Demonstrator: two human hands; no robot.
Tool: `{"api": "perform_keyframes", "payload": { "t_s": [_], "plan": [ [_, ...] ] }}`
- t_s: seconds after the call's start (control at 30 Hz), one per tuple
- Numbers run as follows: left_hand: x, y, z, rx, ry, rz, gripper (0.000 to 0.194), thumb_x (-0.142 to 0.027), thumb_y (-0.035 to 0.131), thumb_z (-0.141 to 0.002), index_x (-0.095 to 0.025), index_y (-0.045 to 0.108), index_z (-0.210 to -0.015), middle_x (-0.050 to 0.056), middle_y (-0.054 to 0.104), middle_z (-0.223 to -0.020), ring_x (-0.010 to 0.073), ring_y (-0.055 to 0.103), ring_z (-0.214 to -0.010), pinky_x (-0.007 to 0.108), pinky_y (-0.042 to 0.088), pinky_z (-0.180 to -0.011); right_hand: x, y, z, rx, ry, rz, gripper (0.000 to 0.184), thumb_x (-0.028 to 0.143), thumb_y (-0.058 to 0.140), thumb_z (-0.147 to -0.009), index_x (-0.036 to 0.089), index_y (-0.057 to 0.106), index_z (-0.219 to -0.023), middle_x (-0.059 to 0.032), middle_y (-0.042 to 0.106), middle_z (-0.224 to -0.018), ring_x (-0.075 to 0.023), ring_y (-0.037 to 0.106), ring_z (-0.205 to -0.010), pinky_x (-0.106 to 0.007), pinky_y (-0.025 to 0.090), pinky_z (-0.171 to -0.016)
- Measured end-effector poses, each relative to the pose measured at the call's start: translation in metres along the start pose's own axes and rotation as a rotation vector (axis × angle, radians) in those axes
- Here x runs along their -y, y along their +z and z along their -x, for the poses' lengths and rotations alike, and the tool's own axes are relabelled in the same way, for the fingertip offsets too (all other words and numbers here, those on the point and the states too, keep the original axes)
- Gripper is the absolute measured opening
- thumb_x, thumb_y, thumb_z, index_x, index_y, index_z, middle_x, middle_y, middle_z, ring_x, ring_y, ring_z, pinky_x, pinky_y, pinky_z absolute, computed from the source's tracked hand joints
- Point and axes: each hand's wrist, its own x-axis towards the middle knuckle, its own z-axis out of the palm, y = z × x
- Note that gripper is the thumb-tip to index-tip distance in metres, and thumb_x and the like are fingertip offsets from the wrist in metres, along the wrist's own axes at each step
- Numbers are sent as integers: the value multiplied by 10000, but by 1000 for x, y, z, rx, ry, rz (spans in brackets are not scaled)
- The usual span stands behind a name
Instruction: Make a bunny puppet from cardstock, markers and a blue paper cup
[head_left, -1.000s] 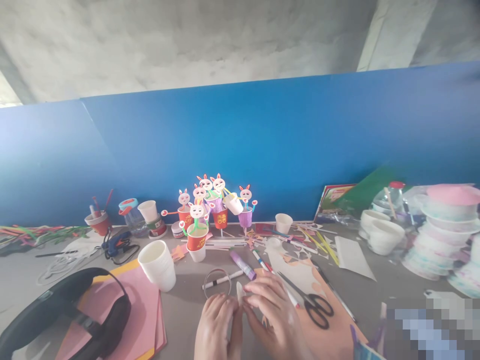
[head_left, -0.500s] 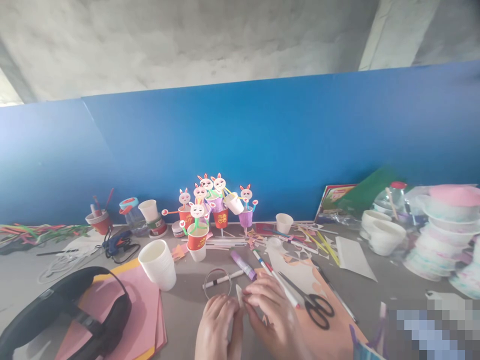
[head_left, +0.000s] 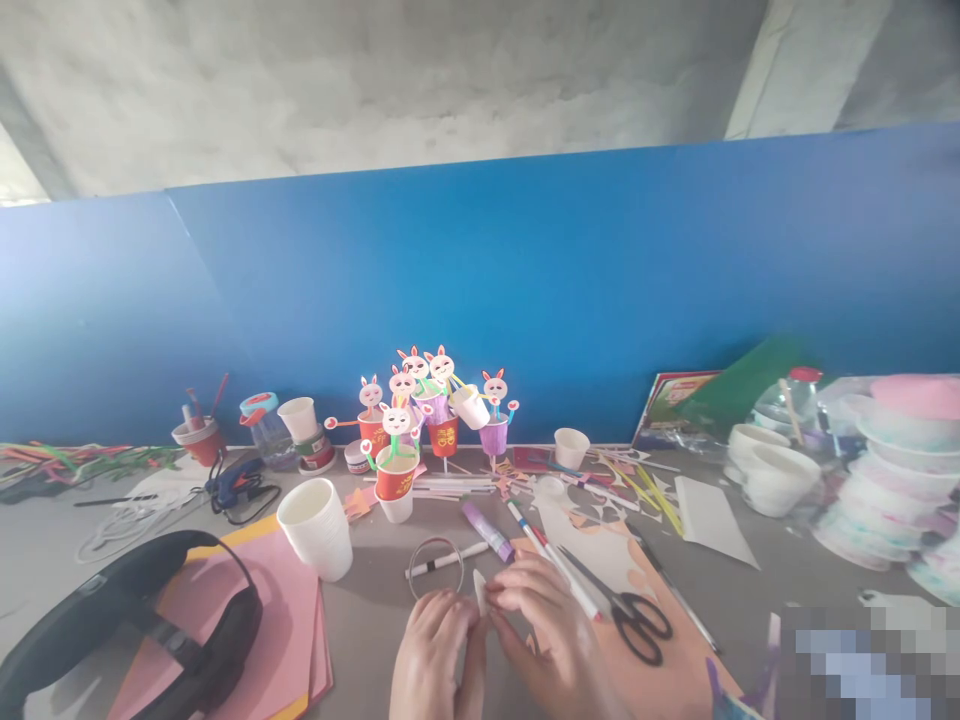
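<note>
A small white piece, perhaps folded paper (head_left: 480, 590), stands pinched between my hands at the bottom middle. My left hand (head_left: 435, 650) is closed, its thumb and curled fingers on the piece's left side. My right hand (head_left: 544, 625) presses the right side of it with thumb and fingertips. Most of the piece is hidden by the fingers. Just beyond them lie a ring-shaped roll (head_left: 436, 568), a white marker (head_left: 450, 558) and a purple glue stick (head_left: 487, 532). Black-handled scissors (head_left: 634, 620) rest on orange paper (head_left: 637, 680) to the right of my right hand.
Rabbit-faced cup figures (head_left: 395, 470) stand in the middle near the blue partition (head_left: 450, 260). A stack of white cups (head_left: 315, 530), pink paper sheets (head_left: 292, 600) and a black headband-like device (head_left: 135, 620) are left. Stacked painted bowls (head_left: 877, 480) stand right. Paper scraps lie behind the markers.
My hands keep nearly the same pinch on the white piece. The view has shifted very slightly, so objects on the right appear a little farther right.
</note>
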Motion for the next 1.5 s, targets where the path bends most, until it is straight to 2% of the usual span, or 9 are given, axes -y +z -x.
{"api": "perform_keyframes", "payload": {
  "t_s": [0.2, 0.3, 0.6, 0.87, 1.1, 1.2, 1.3, 1.4, 1.5],
  "plan": [
    [4, 5, 8, -3, -57, 69, 188, -81, 430, -919, -224, 531, -848, 33, 632, -749, 190, 613, -677, 291, 521, -628, -3, -2, 3, 57, 13, -58, 211, 69, 631, -853, 247, 596, -959, -32, 745, -935, -211, 682, -889, -383, 537, -861],
    [4, 5, 9, 18, -85, 78, 194, -80, 433, -924, -224, 542, -853, 37, 636, -765, 191, 619, -706, 295, 522, -654, -4, -1, 3, 20, 5, -77, 233, 56, 625, -856, 251, 600, -982, -32, 754, -933, -206, 688, -892, -384, 536, -887],
    [-1, -1, 5, -6, -42, 32, 197, -70, 440, -906, -226, 544, -845, 33, 638, -743, 196, 620, -682, 327, 538, -673, -4, 3, 3, 23, 33, -83, 186, 64, 608, -875, 245, 637, -905, -29, 759, -899, -193, 689, -847, -368, 553, -860],
    [1, 3, 4, -51, 26, -2, 216, -47, 420, -891, -225, 540, -864, 22, 637, -704, 198, 627, -664, 345, 541, -686, 3, 1, -4, -21, 19, -97, 186, 76, 595, -884, 256, 636, -861, -22, 764, -843, -194, 698, -789, -372, 567, -838],
    [1, -4, 7, 12, -63, 18, 200, -58, 439, -904, -222, 548, -868, 42, 660, -779, 202, 633, -724, 332, 544, -679, 4, -7, -5, -8, -7, -77, 174, 118, 648, -862, 259, 630, -962, -22, 768, -892, -202, 709, -842, -358, 567, -850],
    [-2, -11, 3, 52, -34, -4, 208, -34, 459, -886, -222, 548, -891, 34, 670, -776, 203, 652, -742, 347, 552, -722, 5, -8, -5, -37, -17, -32, 178, 109, 611, -871, 259, 627, -964, -26, 769, -891, -204, 716, -837, -388, 547, -912],
    [-3, -15, -1, 69, 5, -14, 212, -21, 474, -874, -223, 538, -891, 21, 670, -751, 195, 659, -713, 341, 557, -720, 4, -7, -4, 9, -32, 3, 188, 81, 605, -866, 260, 634, -916, -18, 767, -875, -198, 713, -819, -417, 531, -952],
    [-4, -14, -4, 47, 28, -28, 218, -18, 469, -867, -224, 534, -891, 17, 666, -739, 192, 660, -683, 341, 560, -704, 2, -5, -1, 81, -17, -3, 211, 59, 586, -874, 258, 639, -921, -22, 766, -875, -195, 704, -820, -422, 543, -931],
    [-5, -14, -5, 47, 57, -58, 224, -15, 462, -860, -224, 528, -909, 11, 666, -723, 190, 661, -667, 359, 565, -725, 0, -4, 0, 78, -2, -11, 192, 72, 585, -884, 254, 635, -922, -35, 768, -889, -200, 701, -826, -419, 552, -902]
  ]
}}
